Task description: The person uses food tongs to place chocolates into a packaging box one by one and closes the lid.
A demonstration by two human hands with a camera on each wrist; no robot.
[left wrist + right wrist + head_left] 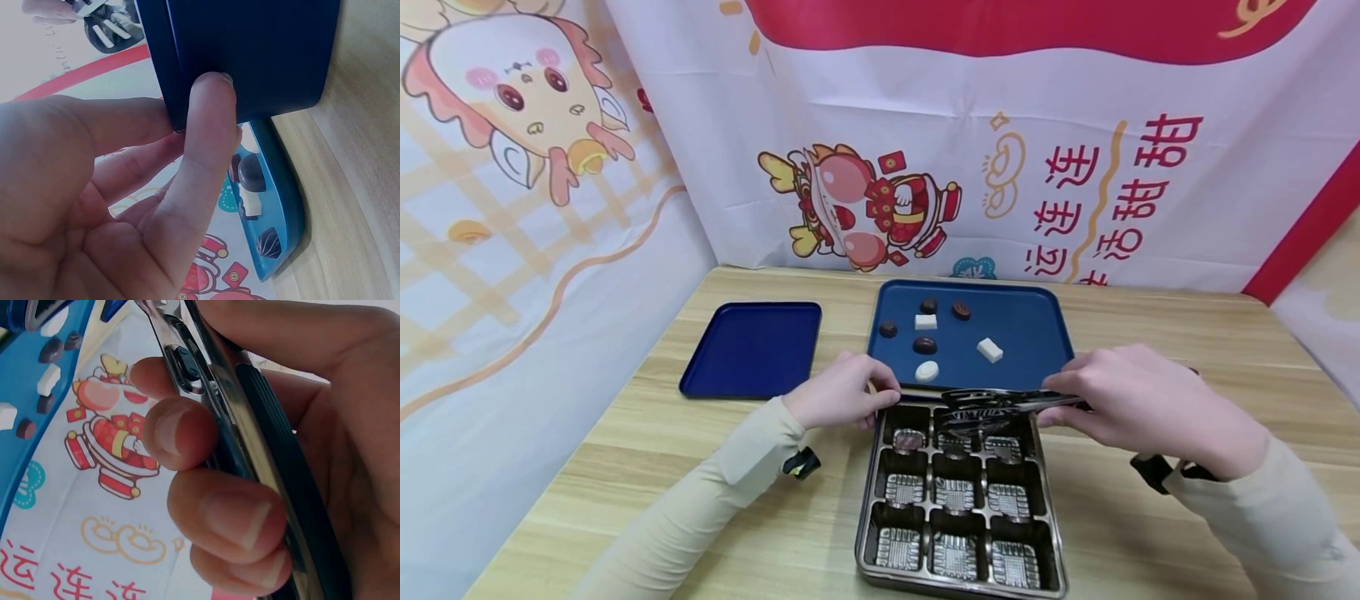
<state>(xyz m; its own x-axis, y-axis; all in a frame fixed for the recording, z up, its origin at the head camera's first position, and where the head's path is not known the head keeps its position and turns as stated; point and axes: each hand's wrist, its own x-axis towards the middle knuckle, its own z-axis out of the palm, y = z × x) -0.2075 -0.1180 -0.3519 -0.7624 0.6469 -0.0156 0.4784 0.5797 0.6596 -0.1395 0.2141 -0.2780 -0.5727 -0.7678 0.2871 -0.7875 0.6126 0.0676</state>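
A dark blue box (pixel 262 56) with a brown plastic insert (pixel 955 462) of several square compartments lies in front of the person. My left hand (pixel 844 390) pinches its far left corner between thumb and fingers. My right hand (pixel 1138 404) grips black-and-silver tongs (pixel 1000 402) by the handles. The tongs' head lies over the far row of compartments; whether it holds anything cannot be made out. The far left compartment has a pinkish-brown tint, its content unclear. Behind the box, a blue tray (pixel 1030 317) carries dark chocolates (pixel 925 345) and white chocolates (pixel 989 350).
A smaller dark blue tray (pixel 752 350) lies to the left on the wooden table (pixel 647 442). Printed cloth (pixel 880 100) hangs as a wall behind the table and along its left side.
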